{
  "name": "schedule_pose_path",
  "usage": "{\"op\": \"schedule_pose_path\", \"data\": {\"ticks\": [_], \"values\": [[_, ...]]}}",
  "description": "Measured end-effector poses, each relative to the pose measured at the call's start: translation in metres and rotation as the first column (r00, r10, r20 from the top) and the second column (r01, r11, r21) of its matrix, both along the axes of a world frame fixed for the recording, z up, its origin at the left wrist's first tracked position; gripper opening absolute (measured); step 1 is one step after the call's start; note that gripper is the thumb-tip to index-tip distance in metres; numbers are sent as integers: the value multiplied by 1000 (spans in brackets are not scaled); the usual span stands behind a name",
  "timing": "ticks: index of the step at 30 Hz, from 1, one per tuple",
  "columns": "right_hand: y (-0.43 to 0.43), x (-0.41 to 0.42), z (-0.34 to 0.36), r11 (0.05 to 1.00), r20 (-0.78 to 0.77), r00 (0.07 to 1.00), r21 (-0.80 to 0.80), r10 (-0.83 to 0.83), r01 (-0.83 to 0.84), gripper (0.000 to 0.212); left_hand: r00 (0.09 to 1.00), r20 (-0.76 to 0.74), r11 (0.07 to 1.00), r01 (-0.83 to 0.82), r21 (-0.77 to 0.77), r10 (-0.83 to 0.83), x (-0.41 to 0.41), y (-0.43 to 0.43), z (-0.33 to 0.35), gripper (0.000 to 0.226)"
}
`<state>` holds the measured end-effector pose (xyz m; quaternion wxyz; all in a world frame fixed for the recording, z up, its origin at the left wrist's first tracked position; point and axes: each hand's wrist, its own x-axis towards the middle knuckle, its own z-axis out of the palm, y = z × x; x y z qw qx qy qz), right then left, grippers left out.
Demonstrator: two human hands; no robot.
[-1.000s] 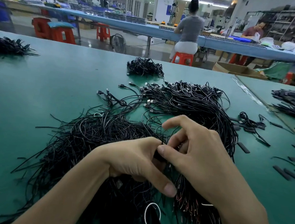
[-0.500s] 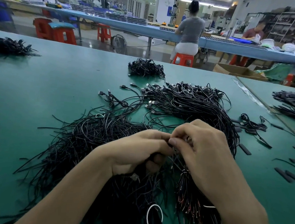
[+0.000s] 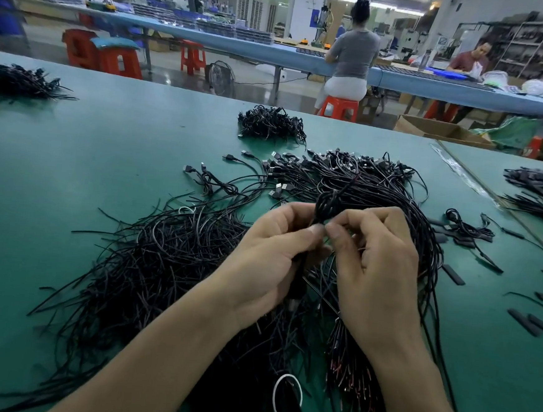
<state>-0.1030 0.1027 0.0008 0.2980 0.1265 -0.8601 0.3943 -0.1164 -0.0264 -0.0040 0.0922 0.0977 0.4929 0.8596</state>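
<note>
Head view: against the frames taken just before, both hands are seen higher in the frame, and a small coiled cable [image 3: 327, 202] now stands up above the fingertips, where only closed fingers were seen half a second ago. The outstretched left thumb and the raised right forefinger of a second ago are no longer seen; both have been drawn in to a pinch. From this it is judged that one cable has been lifted out of the heap and wound into a loop, and that the winding is near its end, with the securing of the coil yet to be done.

The left hand [image 3: 276, 255] is held at the middle of the frame, knuckles up, thumb and forefinger pressed on the cable just below the coil; a dark length of it is also enclosed by the curled fingers and runs down through the palm. The right hand [image 3: 379, 266] is set just beside it, fingertips nearly touching the left ones, thumb and forefinger closed on the same cable, the other fingers curled in. What lies inside its palm cannot be told.

Below the hands a wide heap of loose cables [image 3: 161, 262] is spread on the green table [image 3: 72, 164]; plugged cables [image 3: 363, 180] lie just above, and short black sleeves [image 3: 453, 273] are scattered at the right.
</note>
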Motion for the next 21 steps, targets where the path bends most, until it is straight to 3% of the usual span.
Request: {"op": "schedule_pose_path", "data": {"ticks": [2, 3, 5, 6, 7, 9, 12, 16, 21], "values": [[-1, -1, 1, 985, 22, 998, -164, 51, -46, 14, 989, -124, 996, -84, -12, 82, 3, 3, -1, 19], [-1, -2, 2, 967, 52, 995, -244, 84, -69, 17, 963, -218, 974, -187, -131, 156, 3, 3, -1, 22], [0, -4, 2, 921, 111, 981, -375, 161, -108, 17, 847, -455, 760, -482, -436, 276, 2, 1, -4, 24], [0, -4, 2, 898, 132, 972, -423, 196, -124, 15, 777, -558, 628, -596, -500, 293, 2, -2, -4, 25], [0, -5, 1, 879, 147, 963, -457, 225, -136, 14, 724, -624, 557, -661, -503, 294, 2, -6, -4, 26], [0, -6, 0, 861, 157, 953, -485, 260, -155, 14, 711, -635, 580, -665, -470, 301, 2, -11, -3, 20], [0, -6, 0, 841, 176, 936, -510, 305, -178, 16, 769, -580, 631, -595, -499, 267, 1, -11, -1, 25], [2, -7, -1, 826, 212, 905, -521, 370, -215, 13, 912, -367, 853, -335, -400, 186, 5, -5, 3, 39], [2, -6, -2, 863, 223, 907, -450, 358, -230, 14, 951, -288, 955, -181, -234, 110, 12, -2, 6, 45]]}}
